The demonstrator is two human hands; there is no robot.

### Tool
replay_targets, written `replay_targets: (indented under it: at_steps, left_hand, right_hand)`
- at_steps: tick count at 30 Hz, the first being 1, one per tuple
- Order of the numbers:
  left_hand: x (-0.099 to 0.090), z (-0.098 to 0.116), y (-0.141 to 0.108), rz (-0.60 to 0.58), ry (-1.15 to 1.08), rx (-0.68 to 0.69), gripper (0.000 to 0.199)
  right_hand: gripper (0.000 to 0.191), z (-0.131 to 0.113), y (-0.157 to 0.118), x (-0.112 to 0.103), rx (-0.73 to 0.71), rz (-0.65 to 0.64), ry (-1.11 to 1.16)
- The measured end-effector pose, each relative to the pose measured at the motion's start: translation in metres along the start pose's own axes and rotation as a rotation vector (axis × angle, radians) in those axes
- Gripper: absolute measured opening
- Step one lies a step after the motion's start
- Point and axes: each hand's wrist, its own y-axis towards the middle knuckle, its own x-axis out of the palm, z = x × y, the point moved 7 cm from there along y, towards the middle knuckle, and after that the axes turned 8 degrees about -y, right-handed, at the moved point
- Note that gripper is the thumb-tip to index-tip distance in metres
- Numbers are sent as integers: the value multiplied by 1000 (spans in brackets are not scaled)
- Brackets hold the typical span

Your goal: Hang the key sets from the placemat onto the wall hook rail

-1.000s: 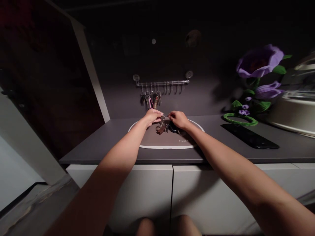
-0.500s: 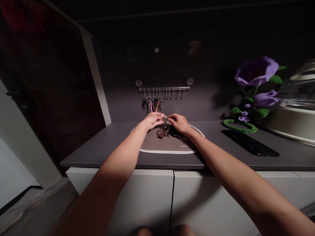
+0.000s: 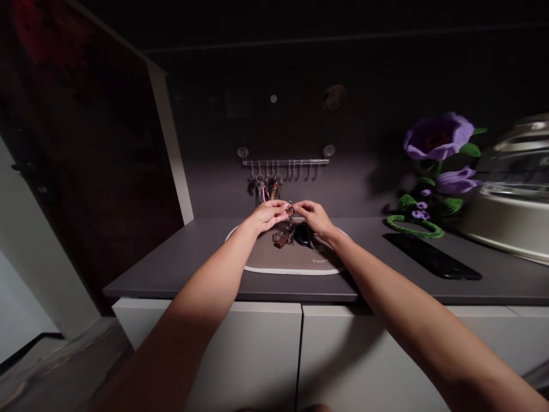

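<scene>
Between my two hands a bunch of keys (image 3: 283, 238) hangs from a metal ring, over a brown mat (image 3: 274, 260) with a white edge. My left hand (image 3: 271, 216) pinches the ring from the left. On the other side, the fingertips of my right hand (image 3: 315, 217) close on the ring's right edge. A brown tag and several small metal pieces dangle below. Beneath my right hand a black round object (image 3: 302, 234) is partly hidden; I cannot make out its kind.
Behind the hands, a clear hook rail (image 3: 285, 162) on the wall carries several key bunches (image 3: 266, 187) on its left hooks. To the right are a black phone-like slab (image 3: 433, 256), purple fabric flowers (image 3: 441, 137) and a cream domed appliance (image 3: 510, 212). The counter's front edge (image 3: 274, 296) runs below.
The whole scene sits slightly lower in view as the head shifts. My right fingertips have come closer to the left ones at the ring, which both hands hold.
</scene>
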Motion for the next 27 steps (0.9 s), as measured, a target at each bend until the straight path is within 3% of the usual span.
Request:
replay_targets:
  at_steps: [10, 19, 27]
  left_hand:
    - [0, 0, 4, -36, 15, 24, 12]
    - [-1, 0, 1, 4, 101, 29, 7]
    - [0, 1, 1, 24, 241, 61, 8]
  right_hand:
    - [25, 3, -2, 1, 48, -42, 166]
    - [25, -6, -6, -2, 7, -18, 33]
    - [25, 5, -2, -5, 48, 26, 35]
